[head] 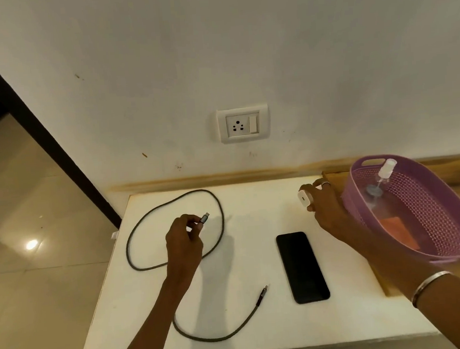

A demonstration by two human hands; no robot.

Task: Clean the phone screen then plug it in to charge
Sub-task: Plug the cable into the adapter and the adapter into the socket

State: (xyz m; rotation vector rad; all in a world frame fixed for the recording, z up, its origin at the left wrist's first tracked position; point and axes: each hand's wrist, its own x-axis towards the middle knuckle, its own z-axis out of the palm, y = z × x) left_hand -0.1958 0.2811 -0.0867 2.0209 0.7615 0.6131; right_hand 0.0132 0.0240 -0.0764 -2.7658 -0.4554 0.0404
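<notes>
On the white table [158,331] under the wall socket [242,123], the left hand [183,242] pinches one cable [170,203] plug, aimed toward the charger [304,199] gripped by the right hand [326,210], apparently for joining, while the phone [302,266] lies flat between, beside the purple basket [426,238].

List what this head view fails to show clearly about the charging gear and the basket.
- Charger adapter: the right hand covers most of it; its prongs are hidden.
- Cable: the left hand and forearm hide part of it.
- Spray bottle in the purple basket: blurred, label unreadable.
- Phone: port too small to see.
</notes>
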